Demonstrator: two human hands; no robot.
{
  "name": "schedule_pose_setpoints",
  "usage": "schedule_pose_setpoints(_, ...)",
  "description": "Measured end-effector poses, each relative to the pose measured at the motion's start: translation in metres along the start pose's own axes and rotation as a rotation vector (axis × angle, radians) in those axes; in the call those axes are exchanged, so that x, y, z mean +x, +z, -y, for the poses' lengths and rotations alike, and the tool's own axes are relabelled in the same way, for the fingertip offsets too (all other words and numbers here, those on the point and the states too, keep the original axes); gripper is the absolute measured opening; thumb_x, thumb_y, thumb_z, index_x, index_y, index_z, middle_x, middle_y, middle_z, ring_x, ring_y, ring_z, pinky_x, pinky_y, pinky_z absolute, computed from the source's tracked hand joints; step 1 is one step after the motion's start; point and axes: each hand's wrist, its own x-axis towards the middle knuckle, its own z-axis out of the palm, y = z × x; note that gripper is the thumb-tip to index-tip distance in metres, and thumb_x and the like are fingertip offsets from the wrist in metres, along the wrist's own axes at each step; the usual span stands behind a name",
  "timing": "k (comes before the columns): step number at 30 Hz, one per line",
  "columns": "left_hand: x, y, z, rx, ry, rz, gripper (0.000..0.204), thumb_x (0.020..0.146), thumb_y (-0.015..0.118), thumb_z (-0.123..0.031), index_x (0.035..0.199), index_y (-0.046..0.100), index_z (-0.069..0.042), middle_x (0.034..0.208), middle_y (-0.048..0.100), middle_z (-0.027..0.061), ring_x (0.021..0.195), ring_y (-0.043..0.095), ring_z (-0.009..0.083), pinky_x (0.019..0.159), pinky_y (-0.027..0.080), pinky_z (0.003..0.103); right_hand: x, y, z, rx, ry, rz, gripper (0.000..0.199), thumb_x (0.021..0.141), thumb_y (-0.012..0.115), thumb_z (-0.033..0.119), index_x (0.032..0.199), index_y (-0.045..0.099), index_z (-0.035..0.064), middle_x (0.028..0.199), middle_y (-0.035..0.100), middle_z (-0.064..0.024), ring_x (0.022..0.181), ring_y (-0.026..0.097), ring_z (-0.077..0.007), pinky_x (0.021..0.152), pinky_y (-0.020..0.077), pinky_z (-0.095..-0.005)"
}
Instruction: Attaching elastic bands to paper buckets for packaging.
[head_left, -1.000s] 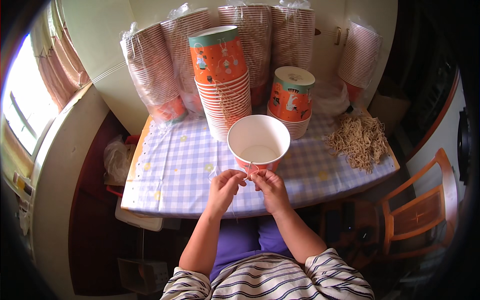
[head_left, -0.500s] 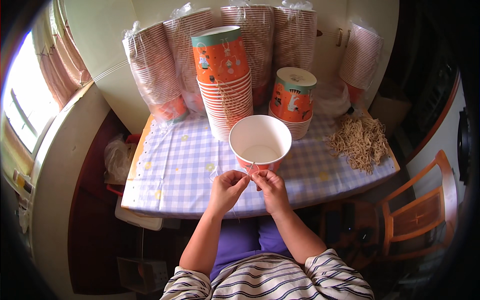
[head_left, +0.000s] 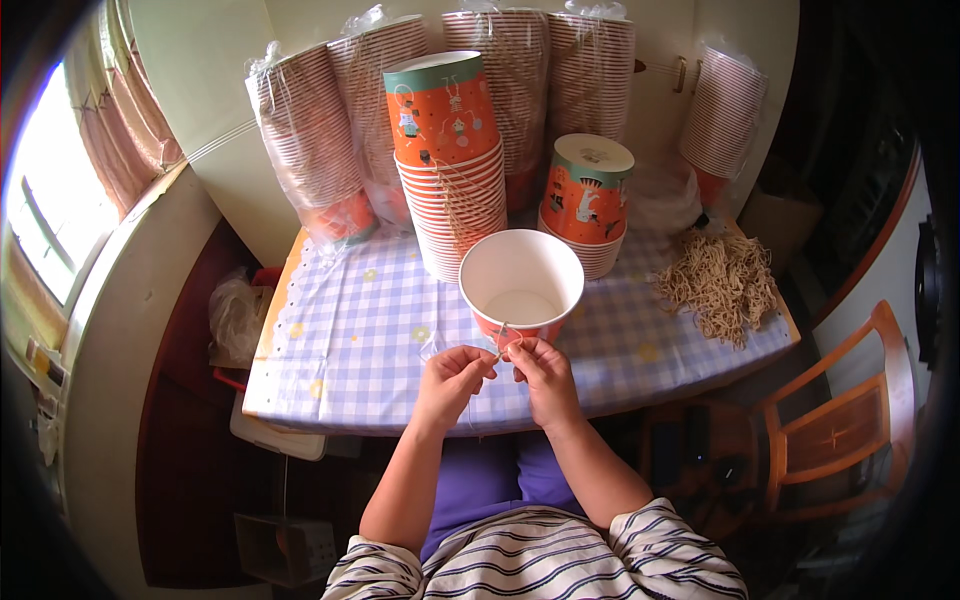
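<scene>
A paper bucket point(head_left: 522, 275) with a white inside and orange outer wall stands upright and open on the table in front of me. At its near side a thin cord point(head_left: 505, 335) makes a small loop. My left hand point(head_left: 452, 383) is closed, thumb and fingers pinching the cord just below the bucket's rim. Close beside it, my right hand point(head_left: 541, 372) pinches the same cord between thumb and forefinger. The fingertips nearly meet. How the cord passes to the bucket is partly hidden by the fingers.
Behind the bucket rises a tall stack of upturned paper buckets point(head_left: 450, 205), with cords hanging down it; a shorter stack point(head_left: 588, 205) stands to its right. Bagged stacks point(head_left: 310, 140) line the wall. A tangled heap of cords point(head_left: 720, 285) lies at right, near a wooden chair point(head_left: 840, 420).
My left fingertips have drawn slightly down and away from the right ones, the cord still pinched. The bucket has hardly moved.
</scene>
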Motion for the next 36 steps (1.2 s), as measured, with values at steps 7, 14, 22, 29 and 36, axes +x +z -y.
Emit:
schedule_pose_setpoints(7, -0.001, 0.002, 0.006, 0.043, 0.068, -0.001, 0.013, 0.086, 0.061, -0.014, 0.085, 0.063, -0.001, 0.07, 0.06, 0.0008, 0.06, 0.048, 0.0034, 0.053, 0.036, 0.017, 0.0, -0.001, -0.001, -0.016, -0.021, 0.002, 0.014, 0.087, 0.061, 0.019, 0.084, 0.061, 0.0059, 0.076, 0.06, 0.0012, 0.062, 0.044, -0.0047, 0.059, 0.0366, -0.019)
schedule_pose_setpoints(14, -0.003, 0.002, 0.011, 0.089, 0.076, 0.001, 0.011, 0.087, 0.06, -0.012, 0.084, 0.062, -0.001, 0.068, 0.056, -0.0023, 0.059, 0.045, 0.0024, 0.053, 0.034, 0.017, 0.0, 0.003, -0.01, -0.107, -0.12, -0.051, 0.02, 0.088, 0.061, 0.024, 0.086, 0.059, 0.0043, 0.074, 0.059, 0.0024, 0.059, 0.044, -0.003, 0.054, 0.0373, -0.0191)
schedule_pose_setpoints(22, -0.008, 0.003, 0.017, 0.104, 0.113, -0.027, 0.015, 0.088, 0.06, -0.014, 0.086, 0.063, 0.001, 0.07, 0.057, -0.0037, 0.06, 0.044, 0.0004, 0.05, 0.034, 0.017, 0.0, 0.002, -0.015, -0.085, -0.096, -0.066, 0.017, 0.089, 0.06, 0.022, 0.087, 0.06, 0.005, 0.077, 0.06, 0.0024, 0.062, 0.046, -0.0028, 0.056, 0.0394, -0.0194)
schedule_pose_setpoints(29, -0.015, 0.0, 0.032, 0.079, 0.062, -0.094, 0.016, 0.086, 0.064, -0.016, 0.09, 0.064, 0.0, 0.072, 0.061, 0.0008, 0.055, 0.043, 0.0031, 0.05, 0.035, 0.018, -0.004, -0.01, -0.017, -0.026, 0.025, 0.067, 0.016, 0.087, 0.062, 0.02, 0.089, 0.062, 0.0049, 0.077, 0.061, 0.0023, 0.064, 0.048, -0.0026, 0.06, 0.0399, -0.0177)
schedule_pose_setpoints(36, -0.022, 0.004, 0.045, 0.055, 0.108, -0.106, 0.015, 0.087, 0.063, -0.016, 0.083, 0.062, -0.001, 0.069, 0.058, -0.0018, 0.057, 0.044, 0.0021, 0.051, 0.034, 0.018, -0.005, -0.006, -0.023, -0.089, -0.052, 0.108, 0.014, 0.085, 0.064, 0.017, 0.087, 0.063, 0.004, 0.074, 0.061, 0.0017, 0.062, 0.049, -0.0031, 0.06, 0.0407, -0.0183)
